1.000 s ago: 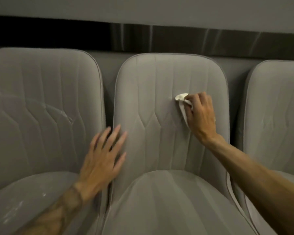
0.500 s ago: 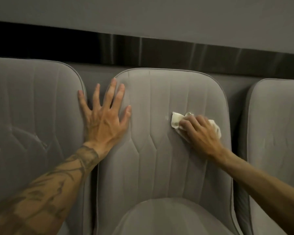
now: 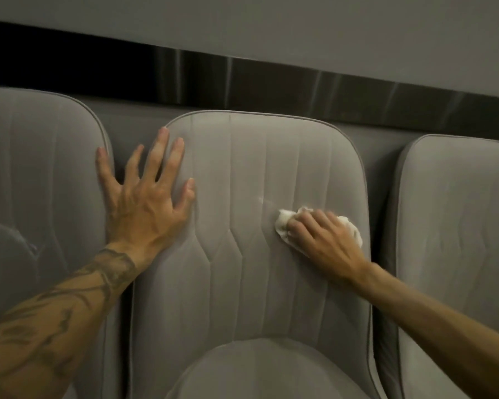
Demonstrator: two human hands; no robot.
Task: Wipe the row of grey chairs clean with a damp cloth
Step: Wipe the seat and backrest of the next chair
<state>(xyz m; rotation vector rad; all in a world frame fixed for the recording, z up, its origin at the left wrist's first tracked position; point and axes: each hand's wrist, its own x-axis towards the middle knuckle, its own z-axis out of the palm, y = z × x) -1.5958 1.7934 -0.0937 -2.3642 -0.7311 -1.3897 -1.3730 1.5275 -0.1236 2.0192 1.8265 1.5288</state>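
Grey upholstery is filling the view, with the middle chair's seat cushion (image 3: 257, 370) curving nearest along the bottom edge. Above it, the left hand (image 3: 147, 208) is resting flat, fingers straight and spread, bridging the gap between the left chair (image 3: 41, 182) and the left edge of the middle backrest (image 3: 242, 283). The right hand (image 3: 326, 240) is pressing a crumpled white cloth (image 3: 283, 226) against that backrest near its right edge, fingers curling over it. Farther back, a dark strip (image 3: 271, 79) is running beneath the wall (image 3: 271, 30).
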